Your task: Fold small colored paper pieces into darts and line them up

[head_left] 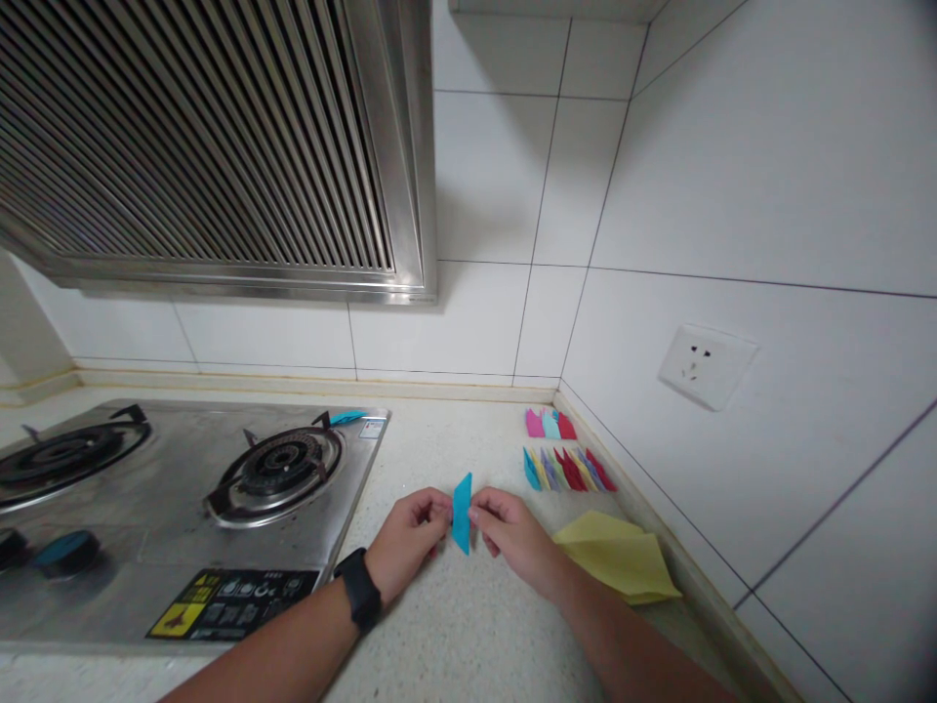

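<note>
A blue folded paper piece (462,515), shaped like a narrow slanted parallelogram, is held upright just over the countertop. My left hand (411,537), with a black watch on its wrist, pinches its left edge. From the other side, my right hand (512,532) grips the right edge between thumb and fingers. Right of my hands, a row of folded paper pieces (569,470) in blue, yellow, purple, green and red lies on the counter. Behind it sits a shorter row of folded pieces (550,425) in pink, light blue and red. Yellow paper (619,557) lies partly behind my right forearm.
A steel gas stove (168,547) with black burners takes up the left side. Another blue paper piece (347,417) rests at its back right corner. Above hangs a range hood (414,195). The tiled right wall carries a power socket (707,367).
</note>
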A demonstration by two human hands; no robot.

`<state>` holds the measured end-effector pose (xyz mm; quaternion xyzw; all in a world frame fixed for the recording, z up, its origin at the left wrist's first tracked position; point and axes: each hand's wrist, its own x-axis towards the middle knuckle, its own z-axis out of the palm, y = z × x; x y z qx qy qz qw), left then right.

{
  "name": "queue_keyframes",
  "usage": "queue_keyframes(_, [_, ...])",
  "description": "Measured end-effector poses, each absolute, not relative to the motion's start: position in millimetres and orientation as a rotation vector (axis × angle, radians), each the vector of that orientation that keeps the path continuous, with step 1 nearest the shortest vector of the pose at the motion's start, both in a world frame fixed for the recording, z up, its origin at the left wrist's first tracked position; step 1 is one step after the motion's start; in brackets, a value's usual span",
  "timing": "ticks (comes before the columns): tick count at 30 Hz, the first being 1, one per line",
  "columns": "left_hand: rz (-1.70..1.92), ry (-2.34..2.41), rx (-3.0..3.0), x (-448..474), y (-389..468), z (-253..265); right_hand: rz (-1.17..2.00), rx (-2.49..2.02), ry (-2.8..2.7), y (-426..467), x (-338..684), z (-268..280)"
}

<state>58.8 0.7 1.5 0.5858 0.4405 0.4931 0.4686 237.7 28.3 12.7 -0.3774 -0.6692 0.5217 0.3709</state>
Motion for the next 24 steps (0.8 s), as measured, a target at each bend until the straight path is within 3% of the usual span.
queue_keyframes(24, [1.121,1.054,1.472,58.8,-2.7,5.7,1.458,-0.847,-1.740,29.4,241.1,13.3])
